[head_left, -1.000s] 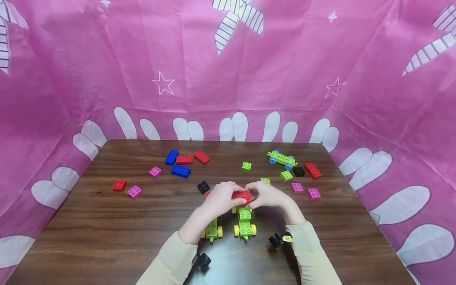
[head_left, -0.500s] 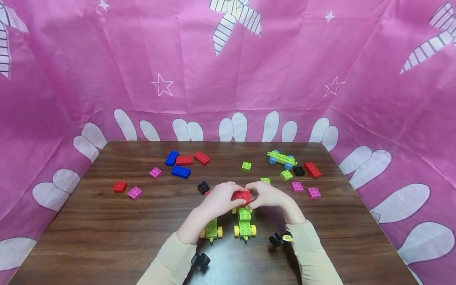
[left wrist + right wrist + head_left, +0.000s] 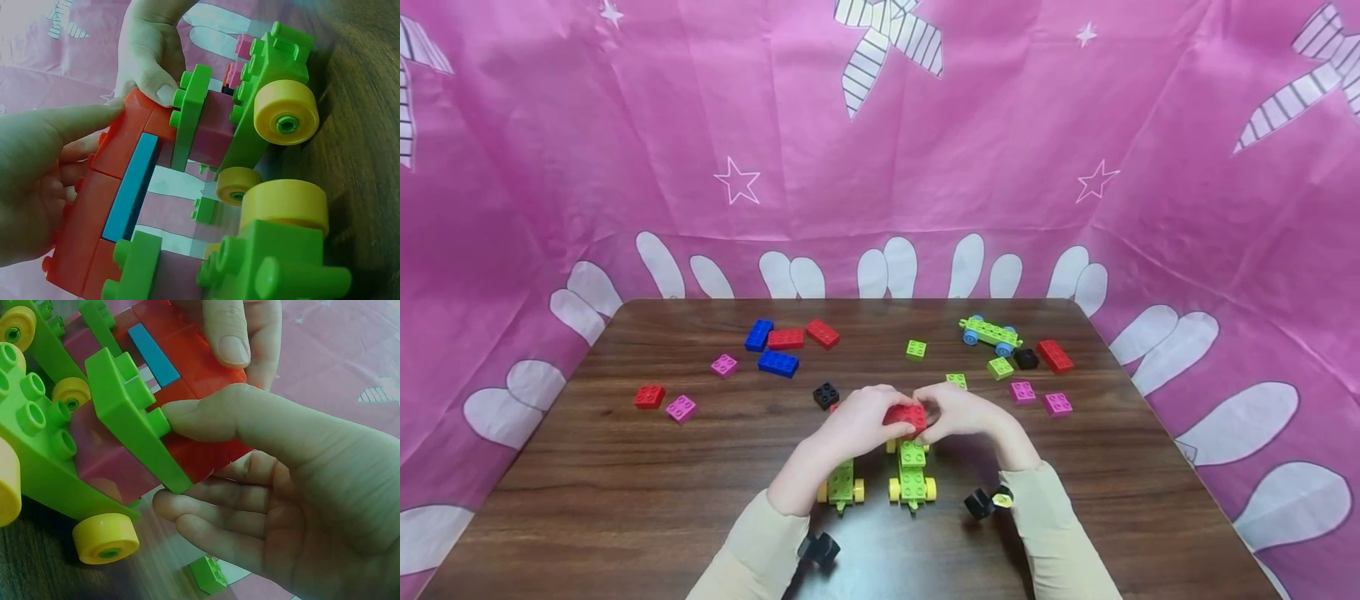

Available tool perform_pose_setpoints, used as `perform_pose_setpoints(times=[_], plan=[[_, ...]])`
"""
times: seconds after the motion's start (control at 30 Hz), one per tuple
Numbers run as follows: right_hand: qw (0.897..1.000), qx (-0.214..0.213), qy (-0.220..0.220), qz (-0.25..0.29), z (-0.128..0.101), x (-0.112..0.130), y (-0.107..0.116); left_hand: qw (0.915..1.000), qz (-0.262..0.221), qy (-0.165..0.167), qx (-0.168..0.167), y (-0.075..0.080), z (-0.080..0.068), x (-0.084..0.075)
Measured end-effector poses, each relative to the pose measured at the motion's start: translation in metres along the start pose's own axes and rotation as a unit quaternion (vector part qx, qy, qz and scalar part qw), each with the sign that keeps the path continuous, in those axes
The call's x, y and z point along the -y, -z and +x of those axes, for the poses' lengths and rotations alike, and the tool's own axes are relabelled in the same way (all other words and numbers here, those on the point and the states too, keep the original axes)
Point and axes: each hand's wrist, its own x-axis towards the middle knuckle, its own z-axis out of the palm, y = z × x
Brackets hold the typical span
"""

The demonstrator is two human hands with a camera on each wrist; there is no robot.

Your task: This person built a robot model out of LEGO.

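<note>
Two green wheeled bases with yellow wheels stand side by side, the right base (image 3: 912, 483) and the left base (image 3: 841, 483). Each carries a pink brick (image 3: 112, 456) with a green brick (image 3: 125, 412) above it. Red bricks (image 3: 134, 128) span across the top, with a blue strip (image 3: 131, 187) below them. My left hand (image 3: 861, 421) grips the red bricks from the left, thumb on the near face. From the right, my right hand (image 3: 958, 412) pinches their end; its thumb (image 3: 200, 419) lies beside a green stud. The left base is partly hidden by my left arm.
Several loose bricks lie farther back: blue bricks (image 3: 778, 363), a black brick (image 3: 826, 395) and pink bricks (image 3: 682, 408) to the left, a red brick (image 3: 1055, 356) to the right. A green base with blue wheels (image 3: 990, 335) stands at the back right.
The head view has shifted slightly. Both hands keep nearly the same hold on the red bricks, and the wheeled bases stay in place.
</note>
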Motion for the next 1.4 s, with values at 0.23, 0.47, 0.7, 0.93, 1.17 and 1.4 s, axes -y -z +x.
perform_pose_setpoints(times=[0.23,0.47,0.7,0.93,1.17,1.4], plan=[[1.000,0.008,-0.001,0.003,-0.001,0.005,0.001,0.9995,0.004,-0.017,0.025,0.006,-0.003,0.001],[1.000,0.011,-0.019,-0.017,-0.004,0.006,0.003,0.9990,-0.022,-0.009,0.038,0.018,-0.010,0.006],[0.999,-0.022,0.008,-0.043,-0.007,0.014,0.005,0.9991,-0.035,0.014,0.017,0.037,-0.017,0.013],[0.997,-0.054,0.043,-0.037,0.001,0.029,0.000,0.9972,-0.066,0.032,-0.012,0.050,-0.025,0.028],[0.995,-0.061,0.053,-0.060,0.015,0.035,-0.013,0.9921,-0.099,0.066,-0.039,0.058,-0.031,0.053],[0.995,-0.043,0.046,-0.080,0.025,0.041,-0.016,0.9904,-0.105,0.068,-0.059,0.061,-0.033,0.078]])
